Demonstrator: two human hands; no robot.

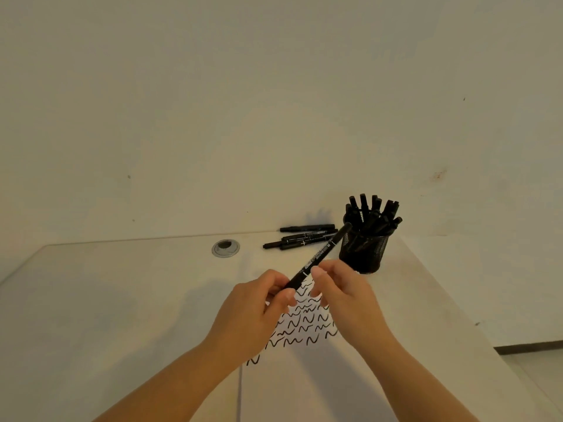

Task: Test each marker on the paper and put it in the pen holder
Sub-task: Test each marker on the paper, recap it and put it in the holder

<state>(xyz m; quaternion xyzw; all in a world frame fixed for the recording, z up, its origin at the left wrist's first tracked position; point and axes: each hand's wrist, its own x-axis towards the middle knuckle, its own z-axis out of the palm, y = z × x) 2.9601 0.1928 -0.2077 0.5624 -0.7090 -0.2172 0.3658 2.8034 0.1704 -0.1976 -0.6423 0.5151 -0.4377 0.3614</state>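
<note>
Marker (316,257) pinched in both hands' fingers above scribbled paper (304,354), left hand (253,312) on cap end, right hand (344,296) mid-barrel. Looks like capping/uncapping step. Pen holder (364,251) at 1 o'clock, pretty full; loose markers (300,237) at 12 on counter (122,300).

My desk (122,300) was pale beige and its far edge ran along a plain off-white wall (274,86). Near that far edge, about in the middle of it, a round grommet (225,248) with a silver rim and a dark hole sat flush in the desk top. The wall had some small dark specks and one faint reddish stain (438,175) on the right side. Past the right edge of the desk I saw a bit of light floor with a dark strip (530,350) across it.
</note>
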